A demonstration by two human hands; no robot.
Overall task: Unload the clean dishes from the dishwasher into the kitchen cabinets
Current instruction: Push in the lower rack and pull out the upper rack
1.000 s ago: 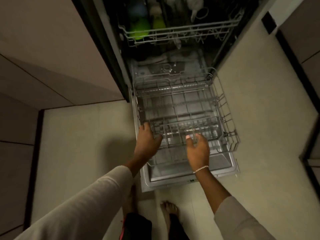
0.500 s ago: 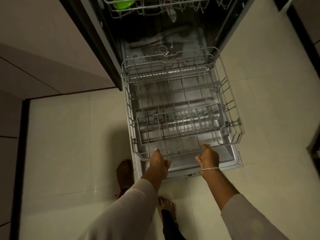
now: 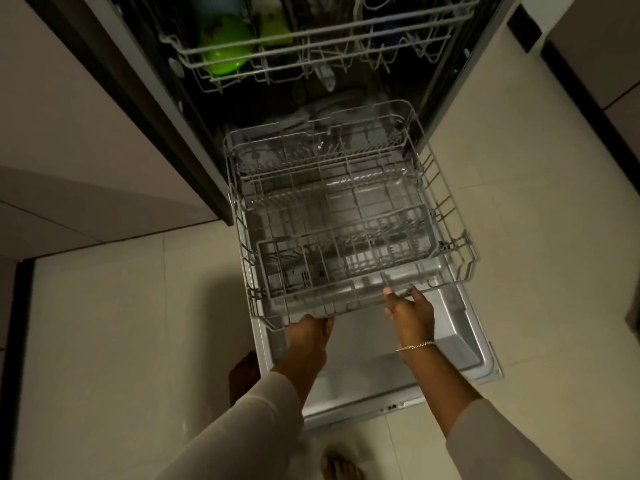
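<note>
- A pale cabinet front [image 3: 86, 116] stands to the left of the lower rack [image 3: 446, 209], above a tiled floor [image 3: 104, 323].
- A green bowl [image 3: 223, 46], the clean dish in view, sits in the upper rack [image 3: 346, 32], above and behind the lower rack's left end, inside the dark dishwasher.
- The left hand [image 3: 308, 336] is at the left part of the lower rack's front rim, with its fingers [image 3: 325, 323] curled round the front wire.
- The lower rack is drawn out over the open door [image 3: 460, 344], and a grey cutlery basket [image 3: 346, 258] lies along its front.
- The right hand [image 3: 412, 315] is at the right part of the same front rim, fingertips touching the rail. I cannot tell whether they close round it.
- A thin bracelet [image 3: 415, 346] circles the right wrist, just below the rim.
</note>
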